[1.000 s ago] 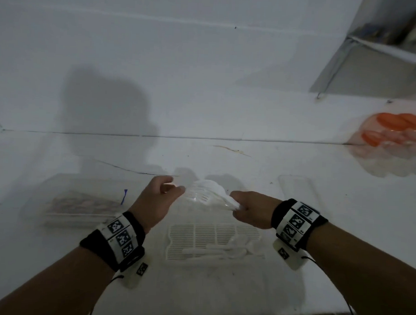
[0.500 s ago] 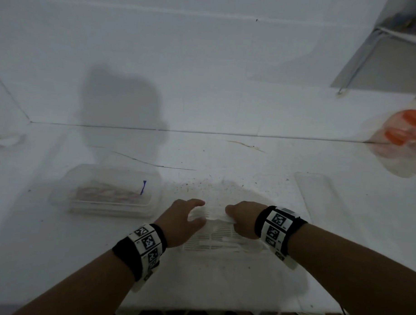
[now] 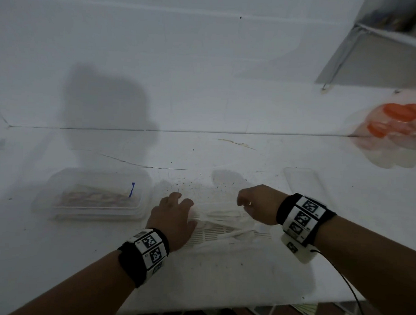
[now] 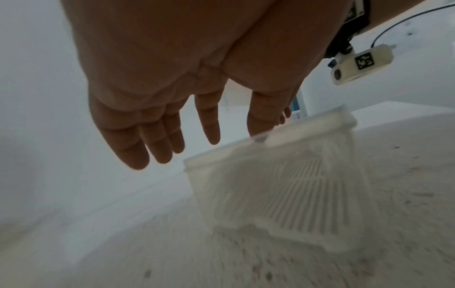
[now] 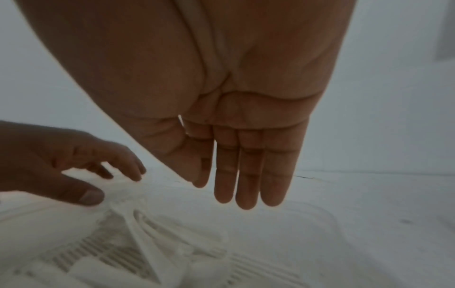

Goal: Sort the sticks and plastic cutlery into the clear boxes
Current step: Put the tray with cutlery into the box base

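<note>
A clear box (image 3: 220, 208) holding white plastic cutlery (image 3: 224, 215) sits on a white slotted tray (image 3: 213, 235) near the table's front edge. My left hand (image 3: 179, 201) lies at the box's left end with relaxed, spread fingers; in the left wrist view its thumb touches the rim of the clear box (image 4: 283, 175). My right hand (image 3: 244, 204) hovers just over the right end, and the right wrist view shows the right hand (image 5: 221, 193) with straight fingers holding nothing. A second clear box (image 3: 92, 195) with coloured sticks stands to the left.
A clear lid (image 3: 305, 184) lies on the table to the right of my right hand. A plastic bag of orange items (image 3: 396, 124) sits at the far right by the wall. A metal frame (image 3: 342, 56) stands at the back right.
Both hands brought the cutlery box down from the air onto the slotted tray and let it go. The right hand has lifted slightly off it.
</note>
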Action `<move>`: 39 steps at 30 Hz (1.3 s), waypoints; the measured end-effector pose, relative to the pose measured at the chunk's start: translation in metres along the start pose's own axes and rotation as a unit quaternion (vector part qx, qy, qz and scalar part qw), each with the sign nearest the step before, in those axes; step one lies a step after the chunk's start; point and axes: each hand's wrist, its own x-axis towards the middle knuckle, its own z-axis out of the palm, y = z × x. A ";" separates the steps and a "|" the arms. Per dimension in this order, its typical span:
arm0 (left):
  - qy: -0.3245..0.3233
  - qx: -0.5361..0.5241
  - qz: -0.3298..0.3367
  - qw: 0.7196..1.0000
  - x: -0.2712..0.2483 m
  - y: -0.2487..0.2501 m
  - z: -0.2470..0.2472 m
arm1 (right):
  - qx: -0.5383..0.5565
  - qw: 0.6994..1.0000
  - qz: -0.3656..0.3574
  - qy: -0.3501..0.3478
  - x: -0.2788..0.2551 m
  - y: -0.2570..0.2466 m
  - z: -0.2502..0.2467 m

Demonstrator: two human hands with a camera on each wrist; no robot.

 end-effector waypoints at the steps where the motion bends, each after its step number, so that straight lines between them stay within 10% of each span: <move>1: 0.035 0.018 0.027 0.999 -0.001 0.007 -0.004 | -0.001 1.000 0.004 -0.011 -0.006 0.006 0.001; 8: -0.068 0.048 0.187 0.979 0.009 0.063 -0.004 | -0.008 0.992 0.053 -0.114 -0.027 0.015 0.029; 16: -0.176 0.040 0.152 0.972 0.027 0.076 0.012 | -0.005 0.991 0.025 -0.129 -0.030 0.017 0.035; 39: -0.161 0.047 0.062 0.984 0.022 0.077 -0.007 | -0.018 0.995 -0.051 -0.080 -0.018 0.038 0.029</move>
